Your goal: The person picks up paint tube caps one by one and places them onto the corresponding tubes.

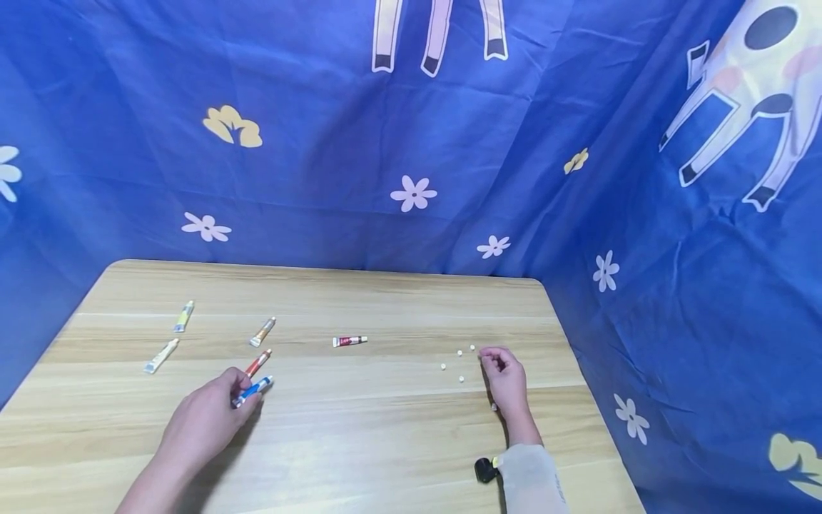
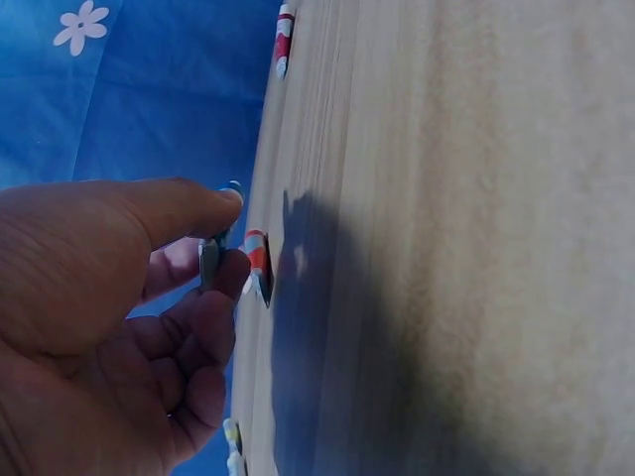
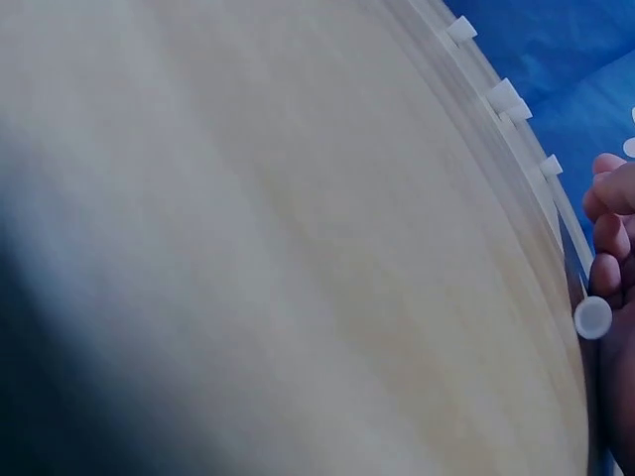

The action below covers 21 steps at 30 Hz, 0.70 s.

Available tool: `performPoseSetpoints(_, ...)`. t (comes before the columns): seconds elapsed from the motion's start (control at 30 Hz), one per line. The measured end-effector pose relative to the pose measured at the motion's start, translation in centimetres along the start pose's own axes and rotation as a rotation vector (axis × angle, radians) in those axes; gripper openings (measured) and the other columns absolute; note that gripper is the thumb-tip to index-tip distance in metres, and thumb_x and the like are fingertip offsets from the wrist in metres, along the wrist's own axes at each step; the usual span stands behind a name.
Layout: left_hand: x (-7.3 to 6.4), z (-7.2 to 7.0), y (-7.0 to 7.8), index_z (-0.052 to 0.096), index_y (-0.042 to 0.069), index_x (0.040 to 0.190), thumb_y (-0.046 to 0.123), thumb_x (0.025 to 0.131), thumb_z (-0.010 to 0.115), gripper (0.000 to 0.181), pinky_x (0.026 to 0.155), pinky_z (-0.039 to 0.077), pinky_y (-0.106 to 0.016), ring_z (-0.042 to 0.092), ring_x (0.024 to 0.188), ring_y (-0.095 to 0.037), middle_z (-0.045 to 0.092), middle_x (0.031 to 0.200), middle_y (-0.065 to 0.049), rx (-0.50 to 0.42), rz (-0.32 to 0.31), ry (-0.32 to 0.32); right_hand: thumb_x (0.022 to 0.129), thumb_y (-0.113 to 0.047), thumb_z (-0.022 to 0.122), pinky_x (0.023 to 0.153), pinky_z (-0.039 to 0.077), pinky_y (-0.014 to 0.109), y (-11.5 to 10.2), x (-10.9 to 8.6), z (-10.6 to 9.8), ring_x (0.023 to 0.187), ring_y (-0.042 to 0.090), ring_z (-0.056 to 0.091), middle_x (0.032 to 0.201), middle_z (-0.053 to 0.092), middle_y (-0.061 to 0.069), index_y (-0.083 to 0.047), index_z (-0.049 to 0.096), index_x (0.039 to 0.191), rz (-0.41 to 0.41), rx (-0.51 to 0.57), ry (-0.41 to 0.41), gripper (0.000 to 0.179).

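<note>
My left hand (image 1: 208,421) pinches a blue paint tube (image 1: 254,390) between thumb and fingers. In the left wrist view the thumb and fingertips cover most of this tube. Just beyond it a red paint tube (image 1: 258,363) lies on the table, partly behind the hand in the head view. My right hand (image 1: 507,380) is low over the table at the right, thumb and fingertips drawn together beside a small white cap (image 1: 472,348). I cannot tell whether these fingertips hold anything. Another white cap (image 3: 593,317) lies close by the wrist.
Yellow (image 1: 183,316), white (image 1: 162,356) and orange (image 1: 262,332) paint tubes lie at the left of the wooden table (image 1: 359,442). A crimson tube (image 1: 349,341) lies mid-table. More white caps (image 1: 461,379) are scattered left of my right hand. Blue patterned cloth (image 1: 321,178) hangs behind.
</note>
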<state>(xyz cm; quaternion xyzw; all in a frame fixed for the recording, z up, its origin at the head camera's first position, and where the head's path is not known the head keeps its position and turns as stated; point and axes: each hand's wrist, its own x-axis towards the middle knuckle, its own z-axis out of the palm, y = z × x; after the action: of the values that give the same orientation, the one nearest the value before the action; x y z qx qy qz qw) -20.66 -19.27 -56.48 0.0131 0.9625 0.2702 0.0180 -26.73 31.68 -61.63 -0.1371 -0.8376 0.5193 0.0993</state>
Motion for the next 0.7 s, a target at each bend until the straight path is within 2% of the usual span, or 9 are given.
performPoseSetpoints(0.3,-0.1,-0.2,-0.1,0.065,0.014,0.102,0.028,0.099,0.077,0.019,0.06,0.039,-0.034,0.051,0.066,-0.017,0.065,0.078,0.004,0.005,0.009,0.013,0.103,-0.006,0.069,0.079,0.051,0.017,-0.5,0.7,0.0,0.093,0.009,0.062,0.11,0.078,0.011,-0.011,0.08,0.119,-0.003,-0.097,-0.041,0.019)
performPoseSetpoints(0.47,-0.3,-0.4,0.0,0.064,0.014,0.101,0.028,0.098,0.077,0.019,0.06,0.04,-0.035,0.051,0.066,-0.018,0.064,0.077,0.003,0.007,0.013,0.019,0.105,-0.008,0.068,0.087,0.053,0.021,-0.8,1.2,0.1,0.105,0.017,0.066,0.119,0.076,0.011,-0.015,0.079,0.126,0.0,-0.172,-0.084,0.024)
performPoseSetpoints(0.7,-0.5,-0.5,0.0,0.064,0.013,0.101,0.027,0.098,0.077,0.019,0.059,0.039,-0.034,0.051,0.065,-0.017,0.065,0.077,0.003,0.004,0.011,0.013,0.105,-0.007,0.067,0.094,0.057,0.033,-1.0,1.5,0.2,0.108,0.023,0.069,0.119,0.072,0.009,-0.017,0.079,0.127,-0.082,-0.288,-0.126,0.026)
